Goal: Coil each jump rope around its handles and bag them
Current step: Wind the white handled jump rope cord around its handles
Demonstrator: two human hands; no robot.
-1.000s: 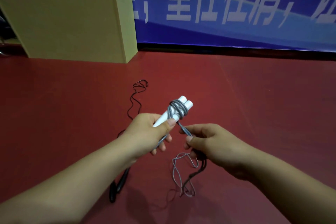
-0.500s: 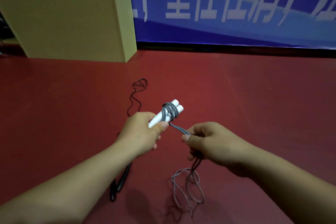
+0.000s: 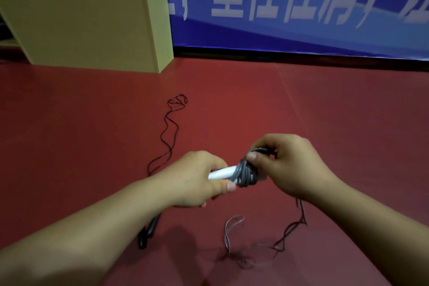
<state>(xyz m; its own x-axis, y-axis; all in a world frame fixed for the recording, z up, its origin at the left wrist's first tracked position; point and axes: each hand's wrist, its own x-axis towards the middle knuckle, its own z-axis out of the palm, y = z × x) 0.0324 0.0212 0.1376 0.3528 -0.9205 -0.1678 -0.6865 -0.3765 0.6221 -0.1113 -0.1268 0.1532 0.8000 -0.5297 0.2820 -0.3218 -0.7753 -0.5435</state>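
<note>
My left hand [image 3: 197,179] grips the two white handles [image 3: 221,172] of a jump rope, held side by side and pointing right. Grey rope [image 3: 246,175] is wound several turns around their far end. My right hand [image 3: 285,165] is above that end and pinches the grey rope at the coil. The loose rest of the grey rope [image 3: 232,227] hangs down and trails on the red floor below my hands. A second, black jump rope [image 3: 170,127] lies stretched on the floor, its black handles [image 3: 148,232] partly hidden under my left forearm.
A tan wooden box [image 3: 92,23] stands at the back left on the red floor [image 3: 325,111]. A blue banner [image 3: 290,7] with white characters runs along the back wall. No bag is in view.
My right hand rose from below the handles to over their tip, carrying the grey rope round them. The coil grew thicker. The handles tilted from upward to nearly level.
</note>
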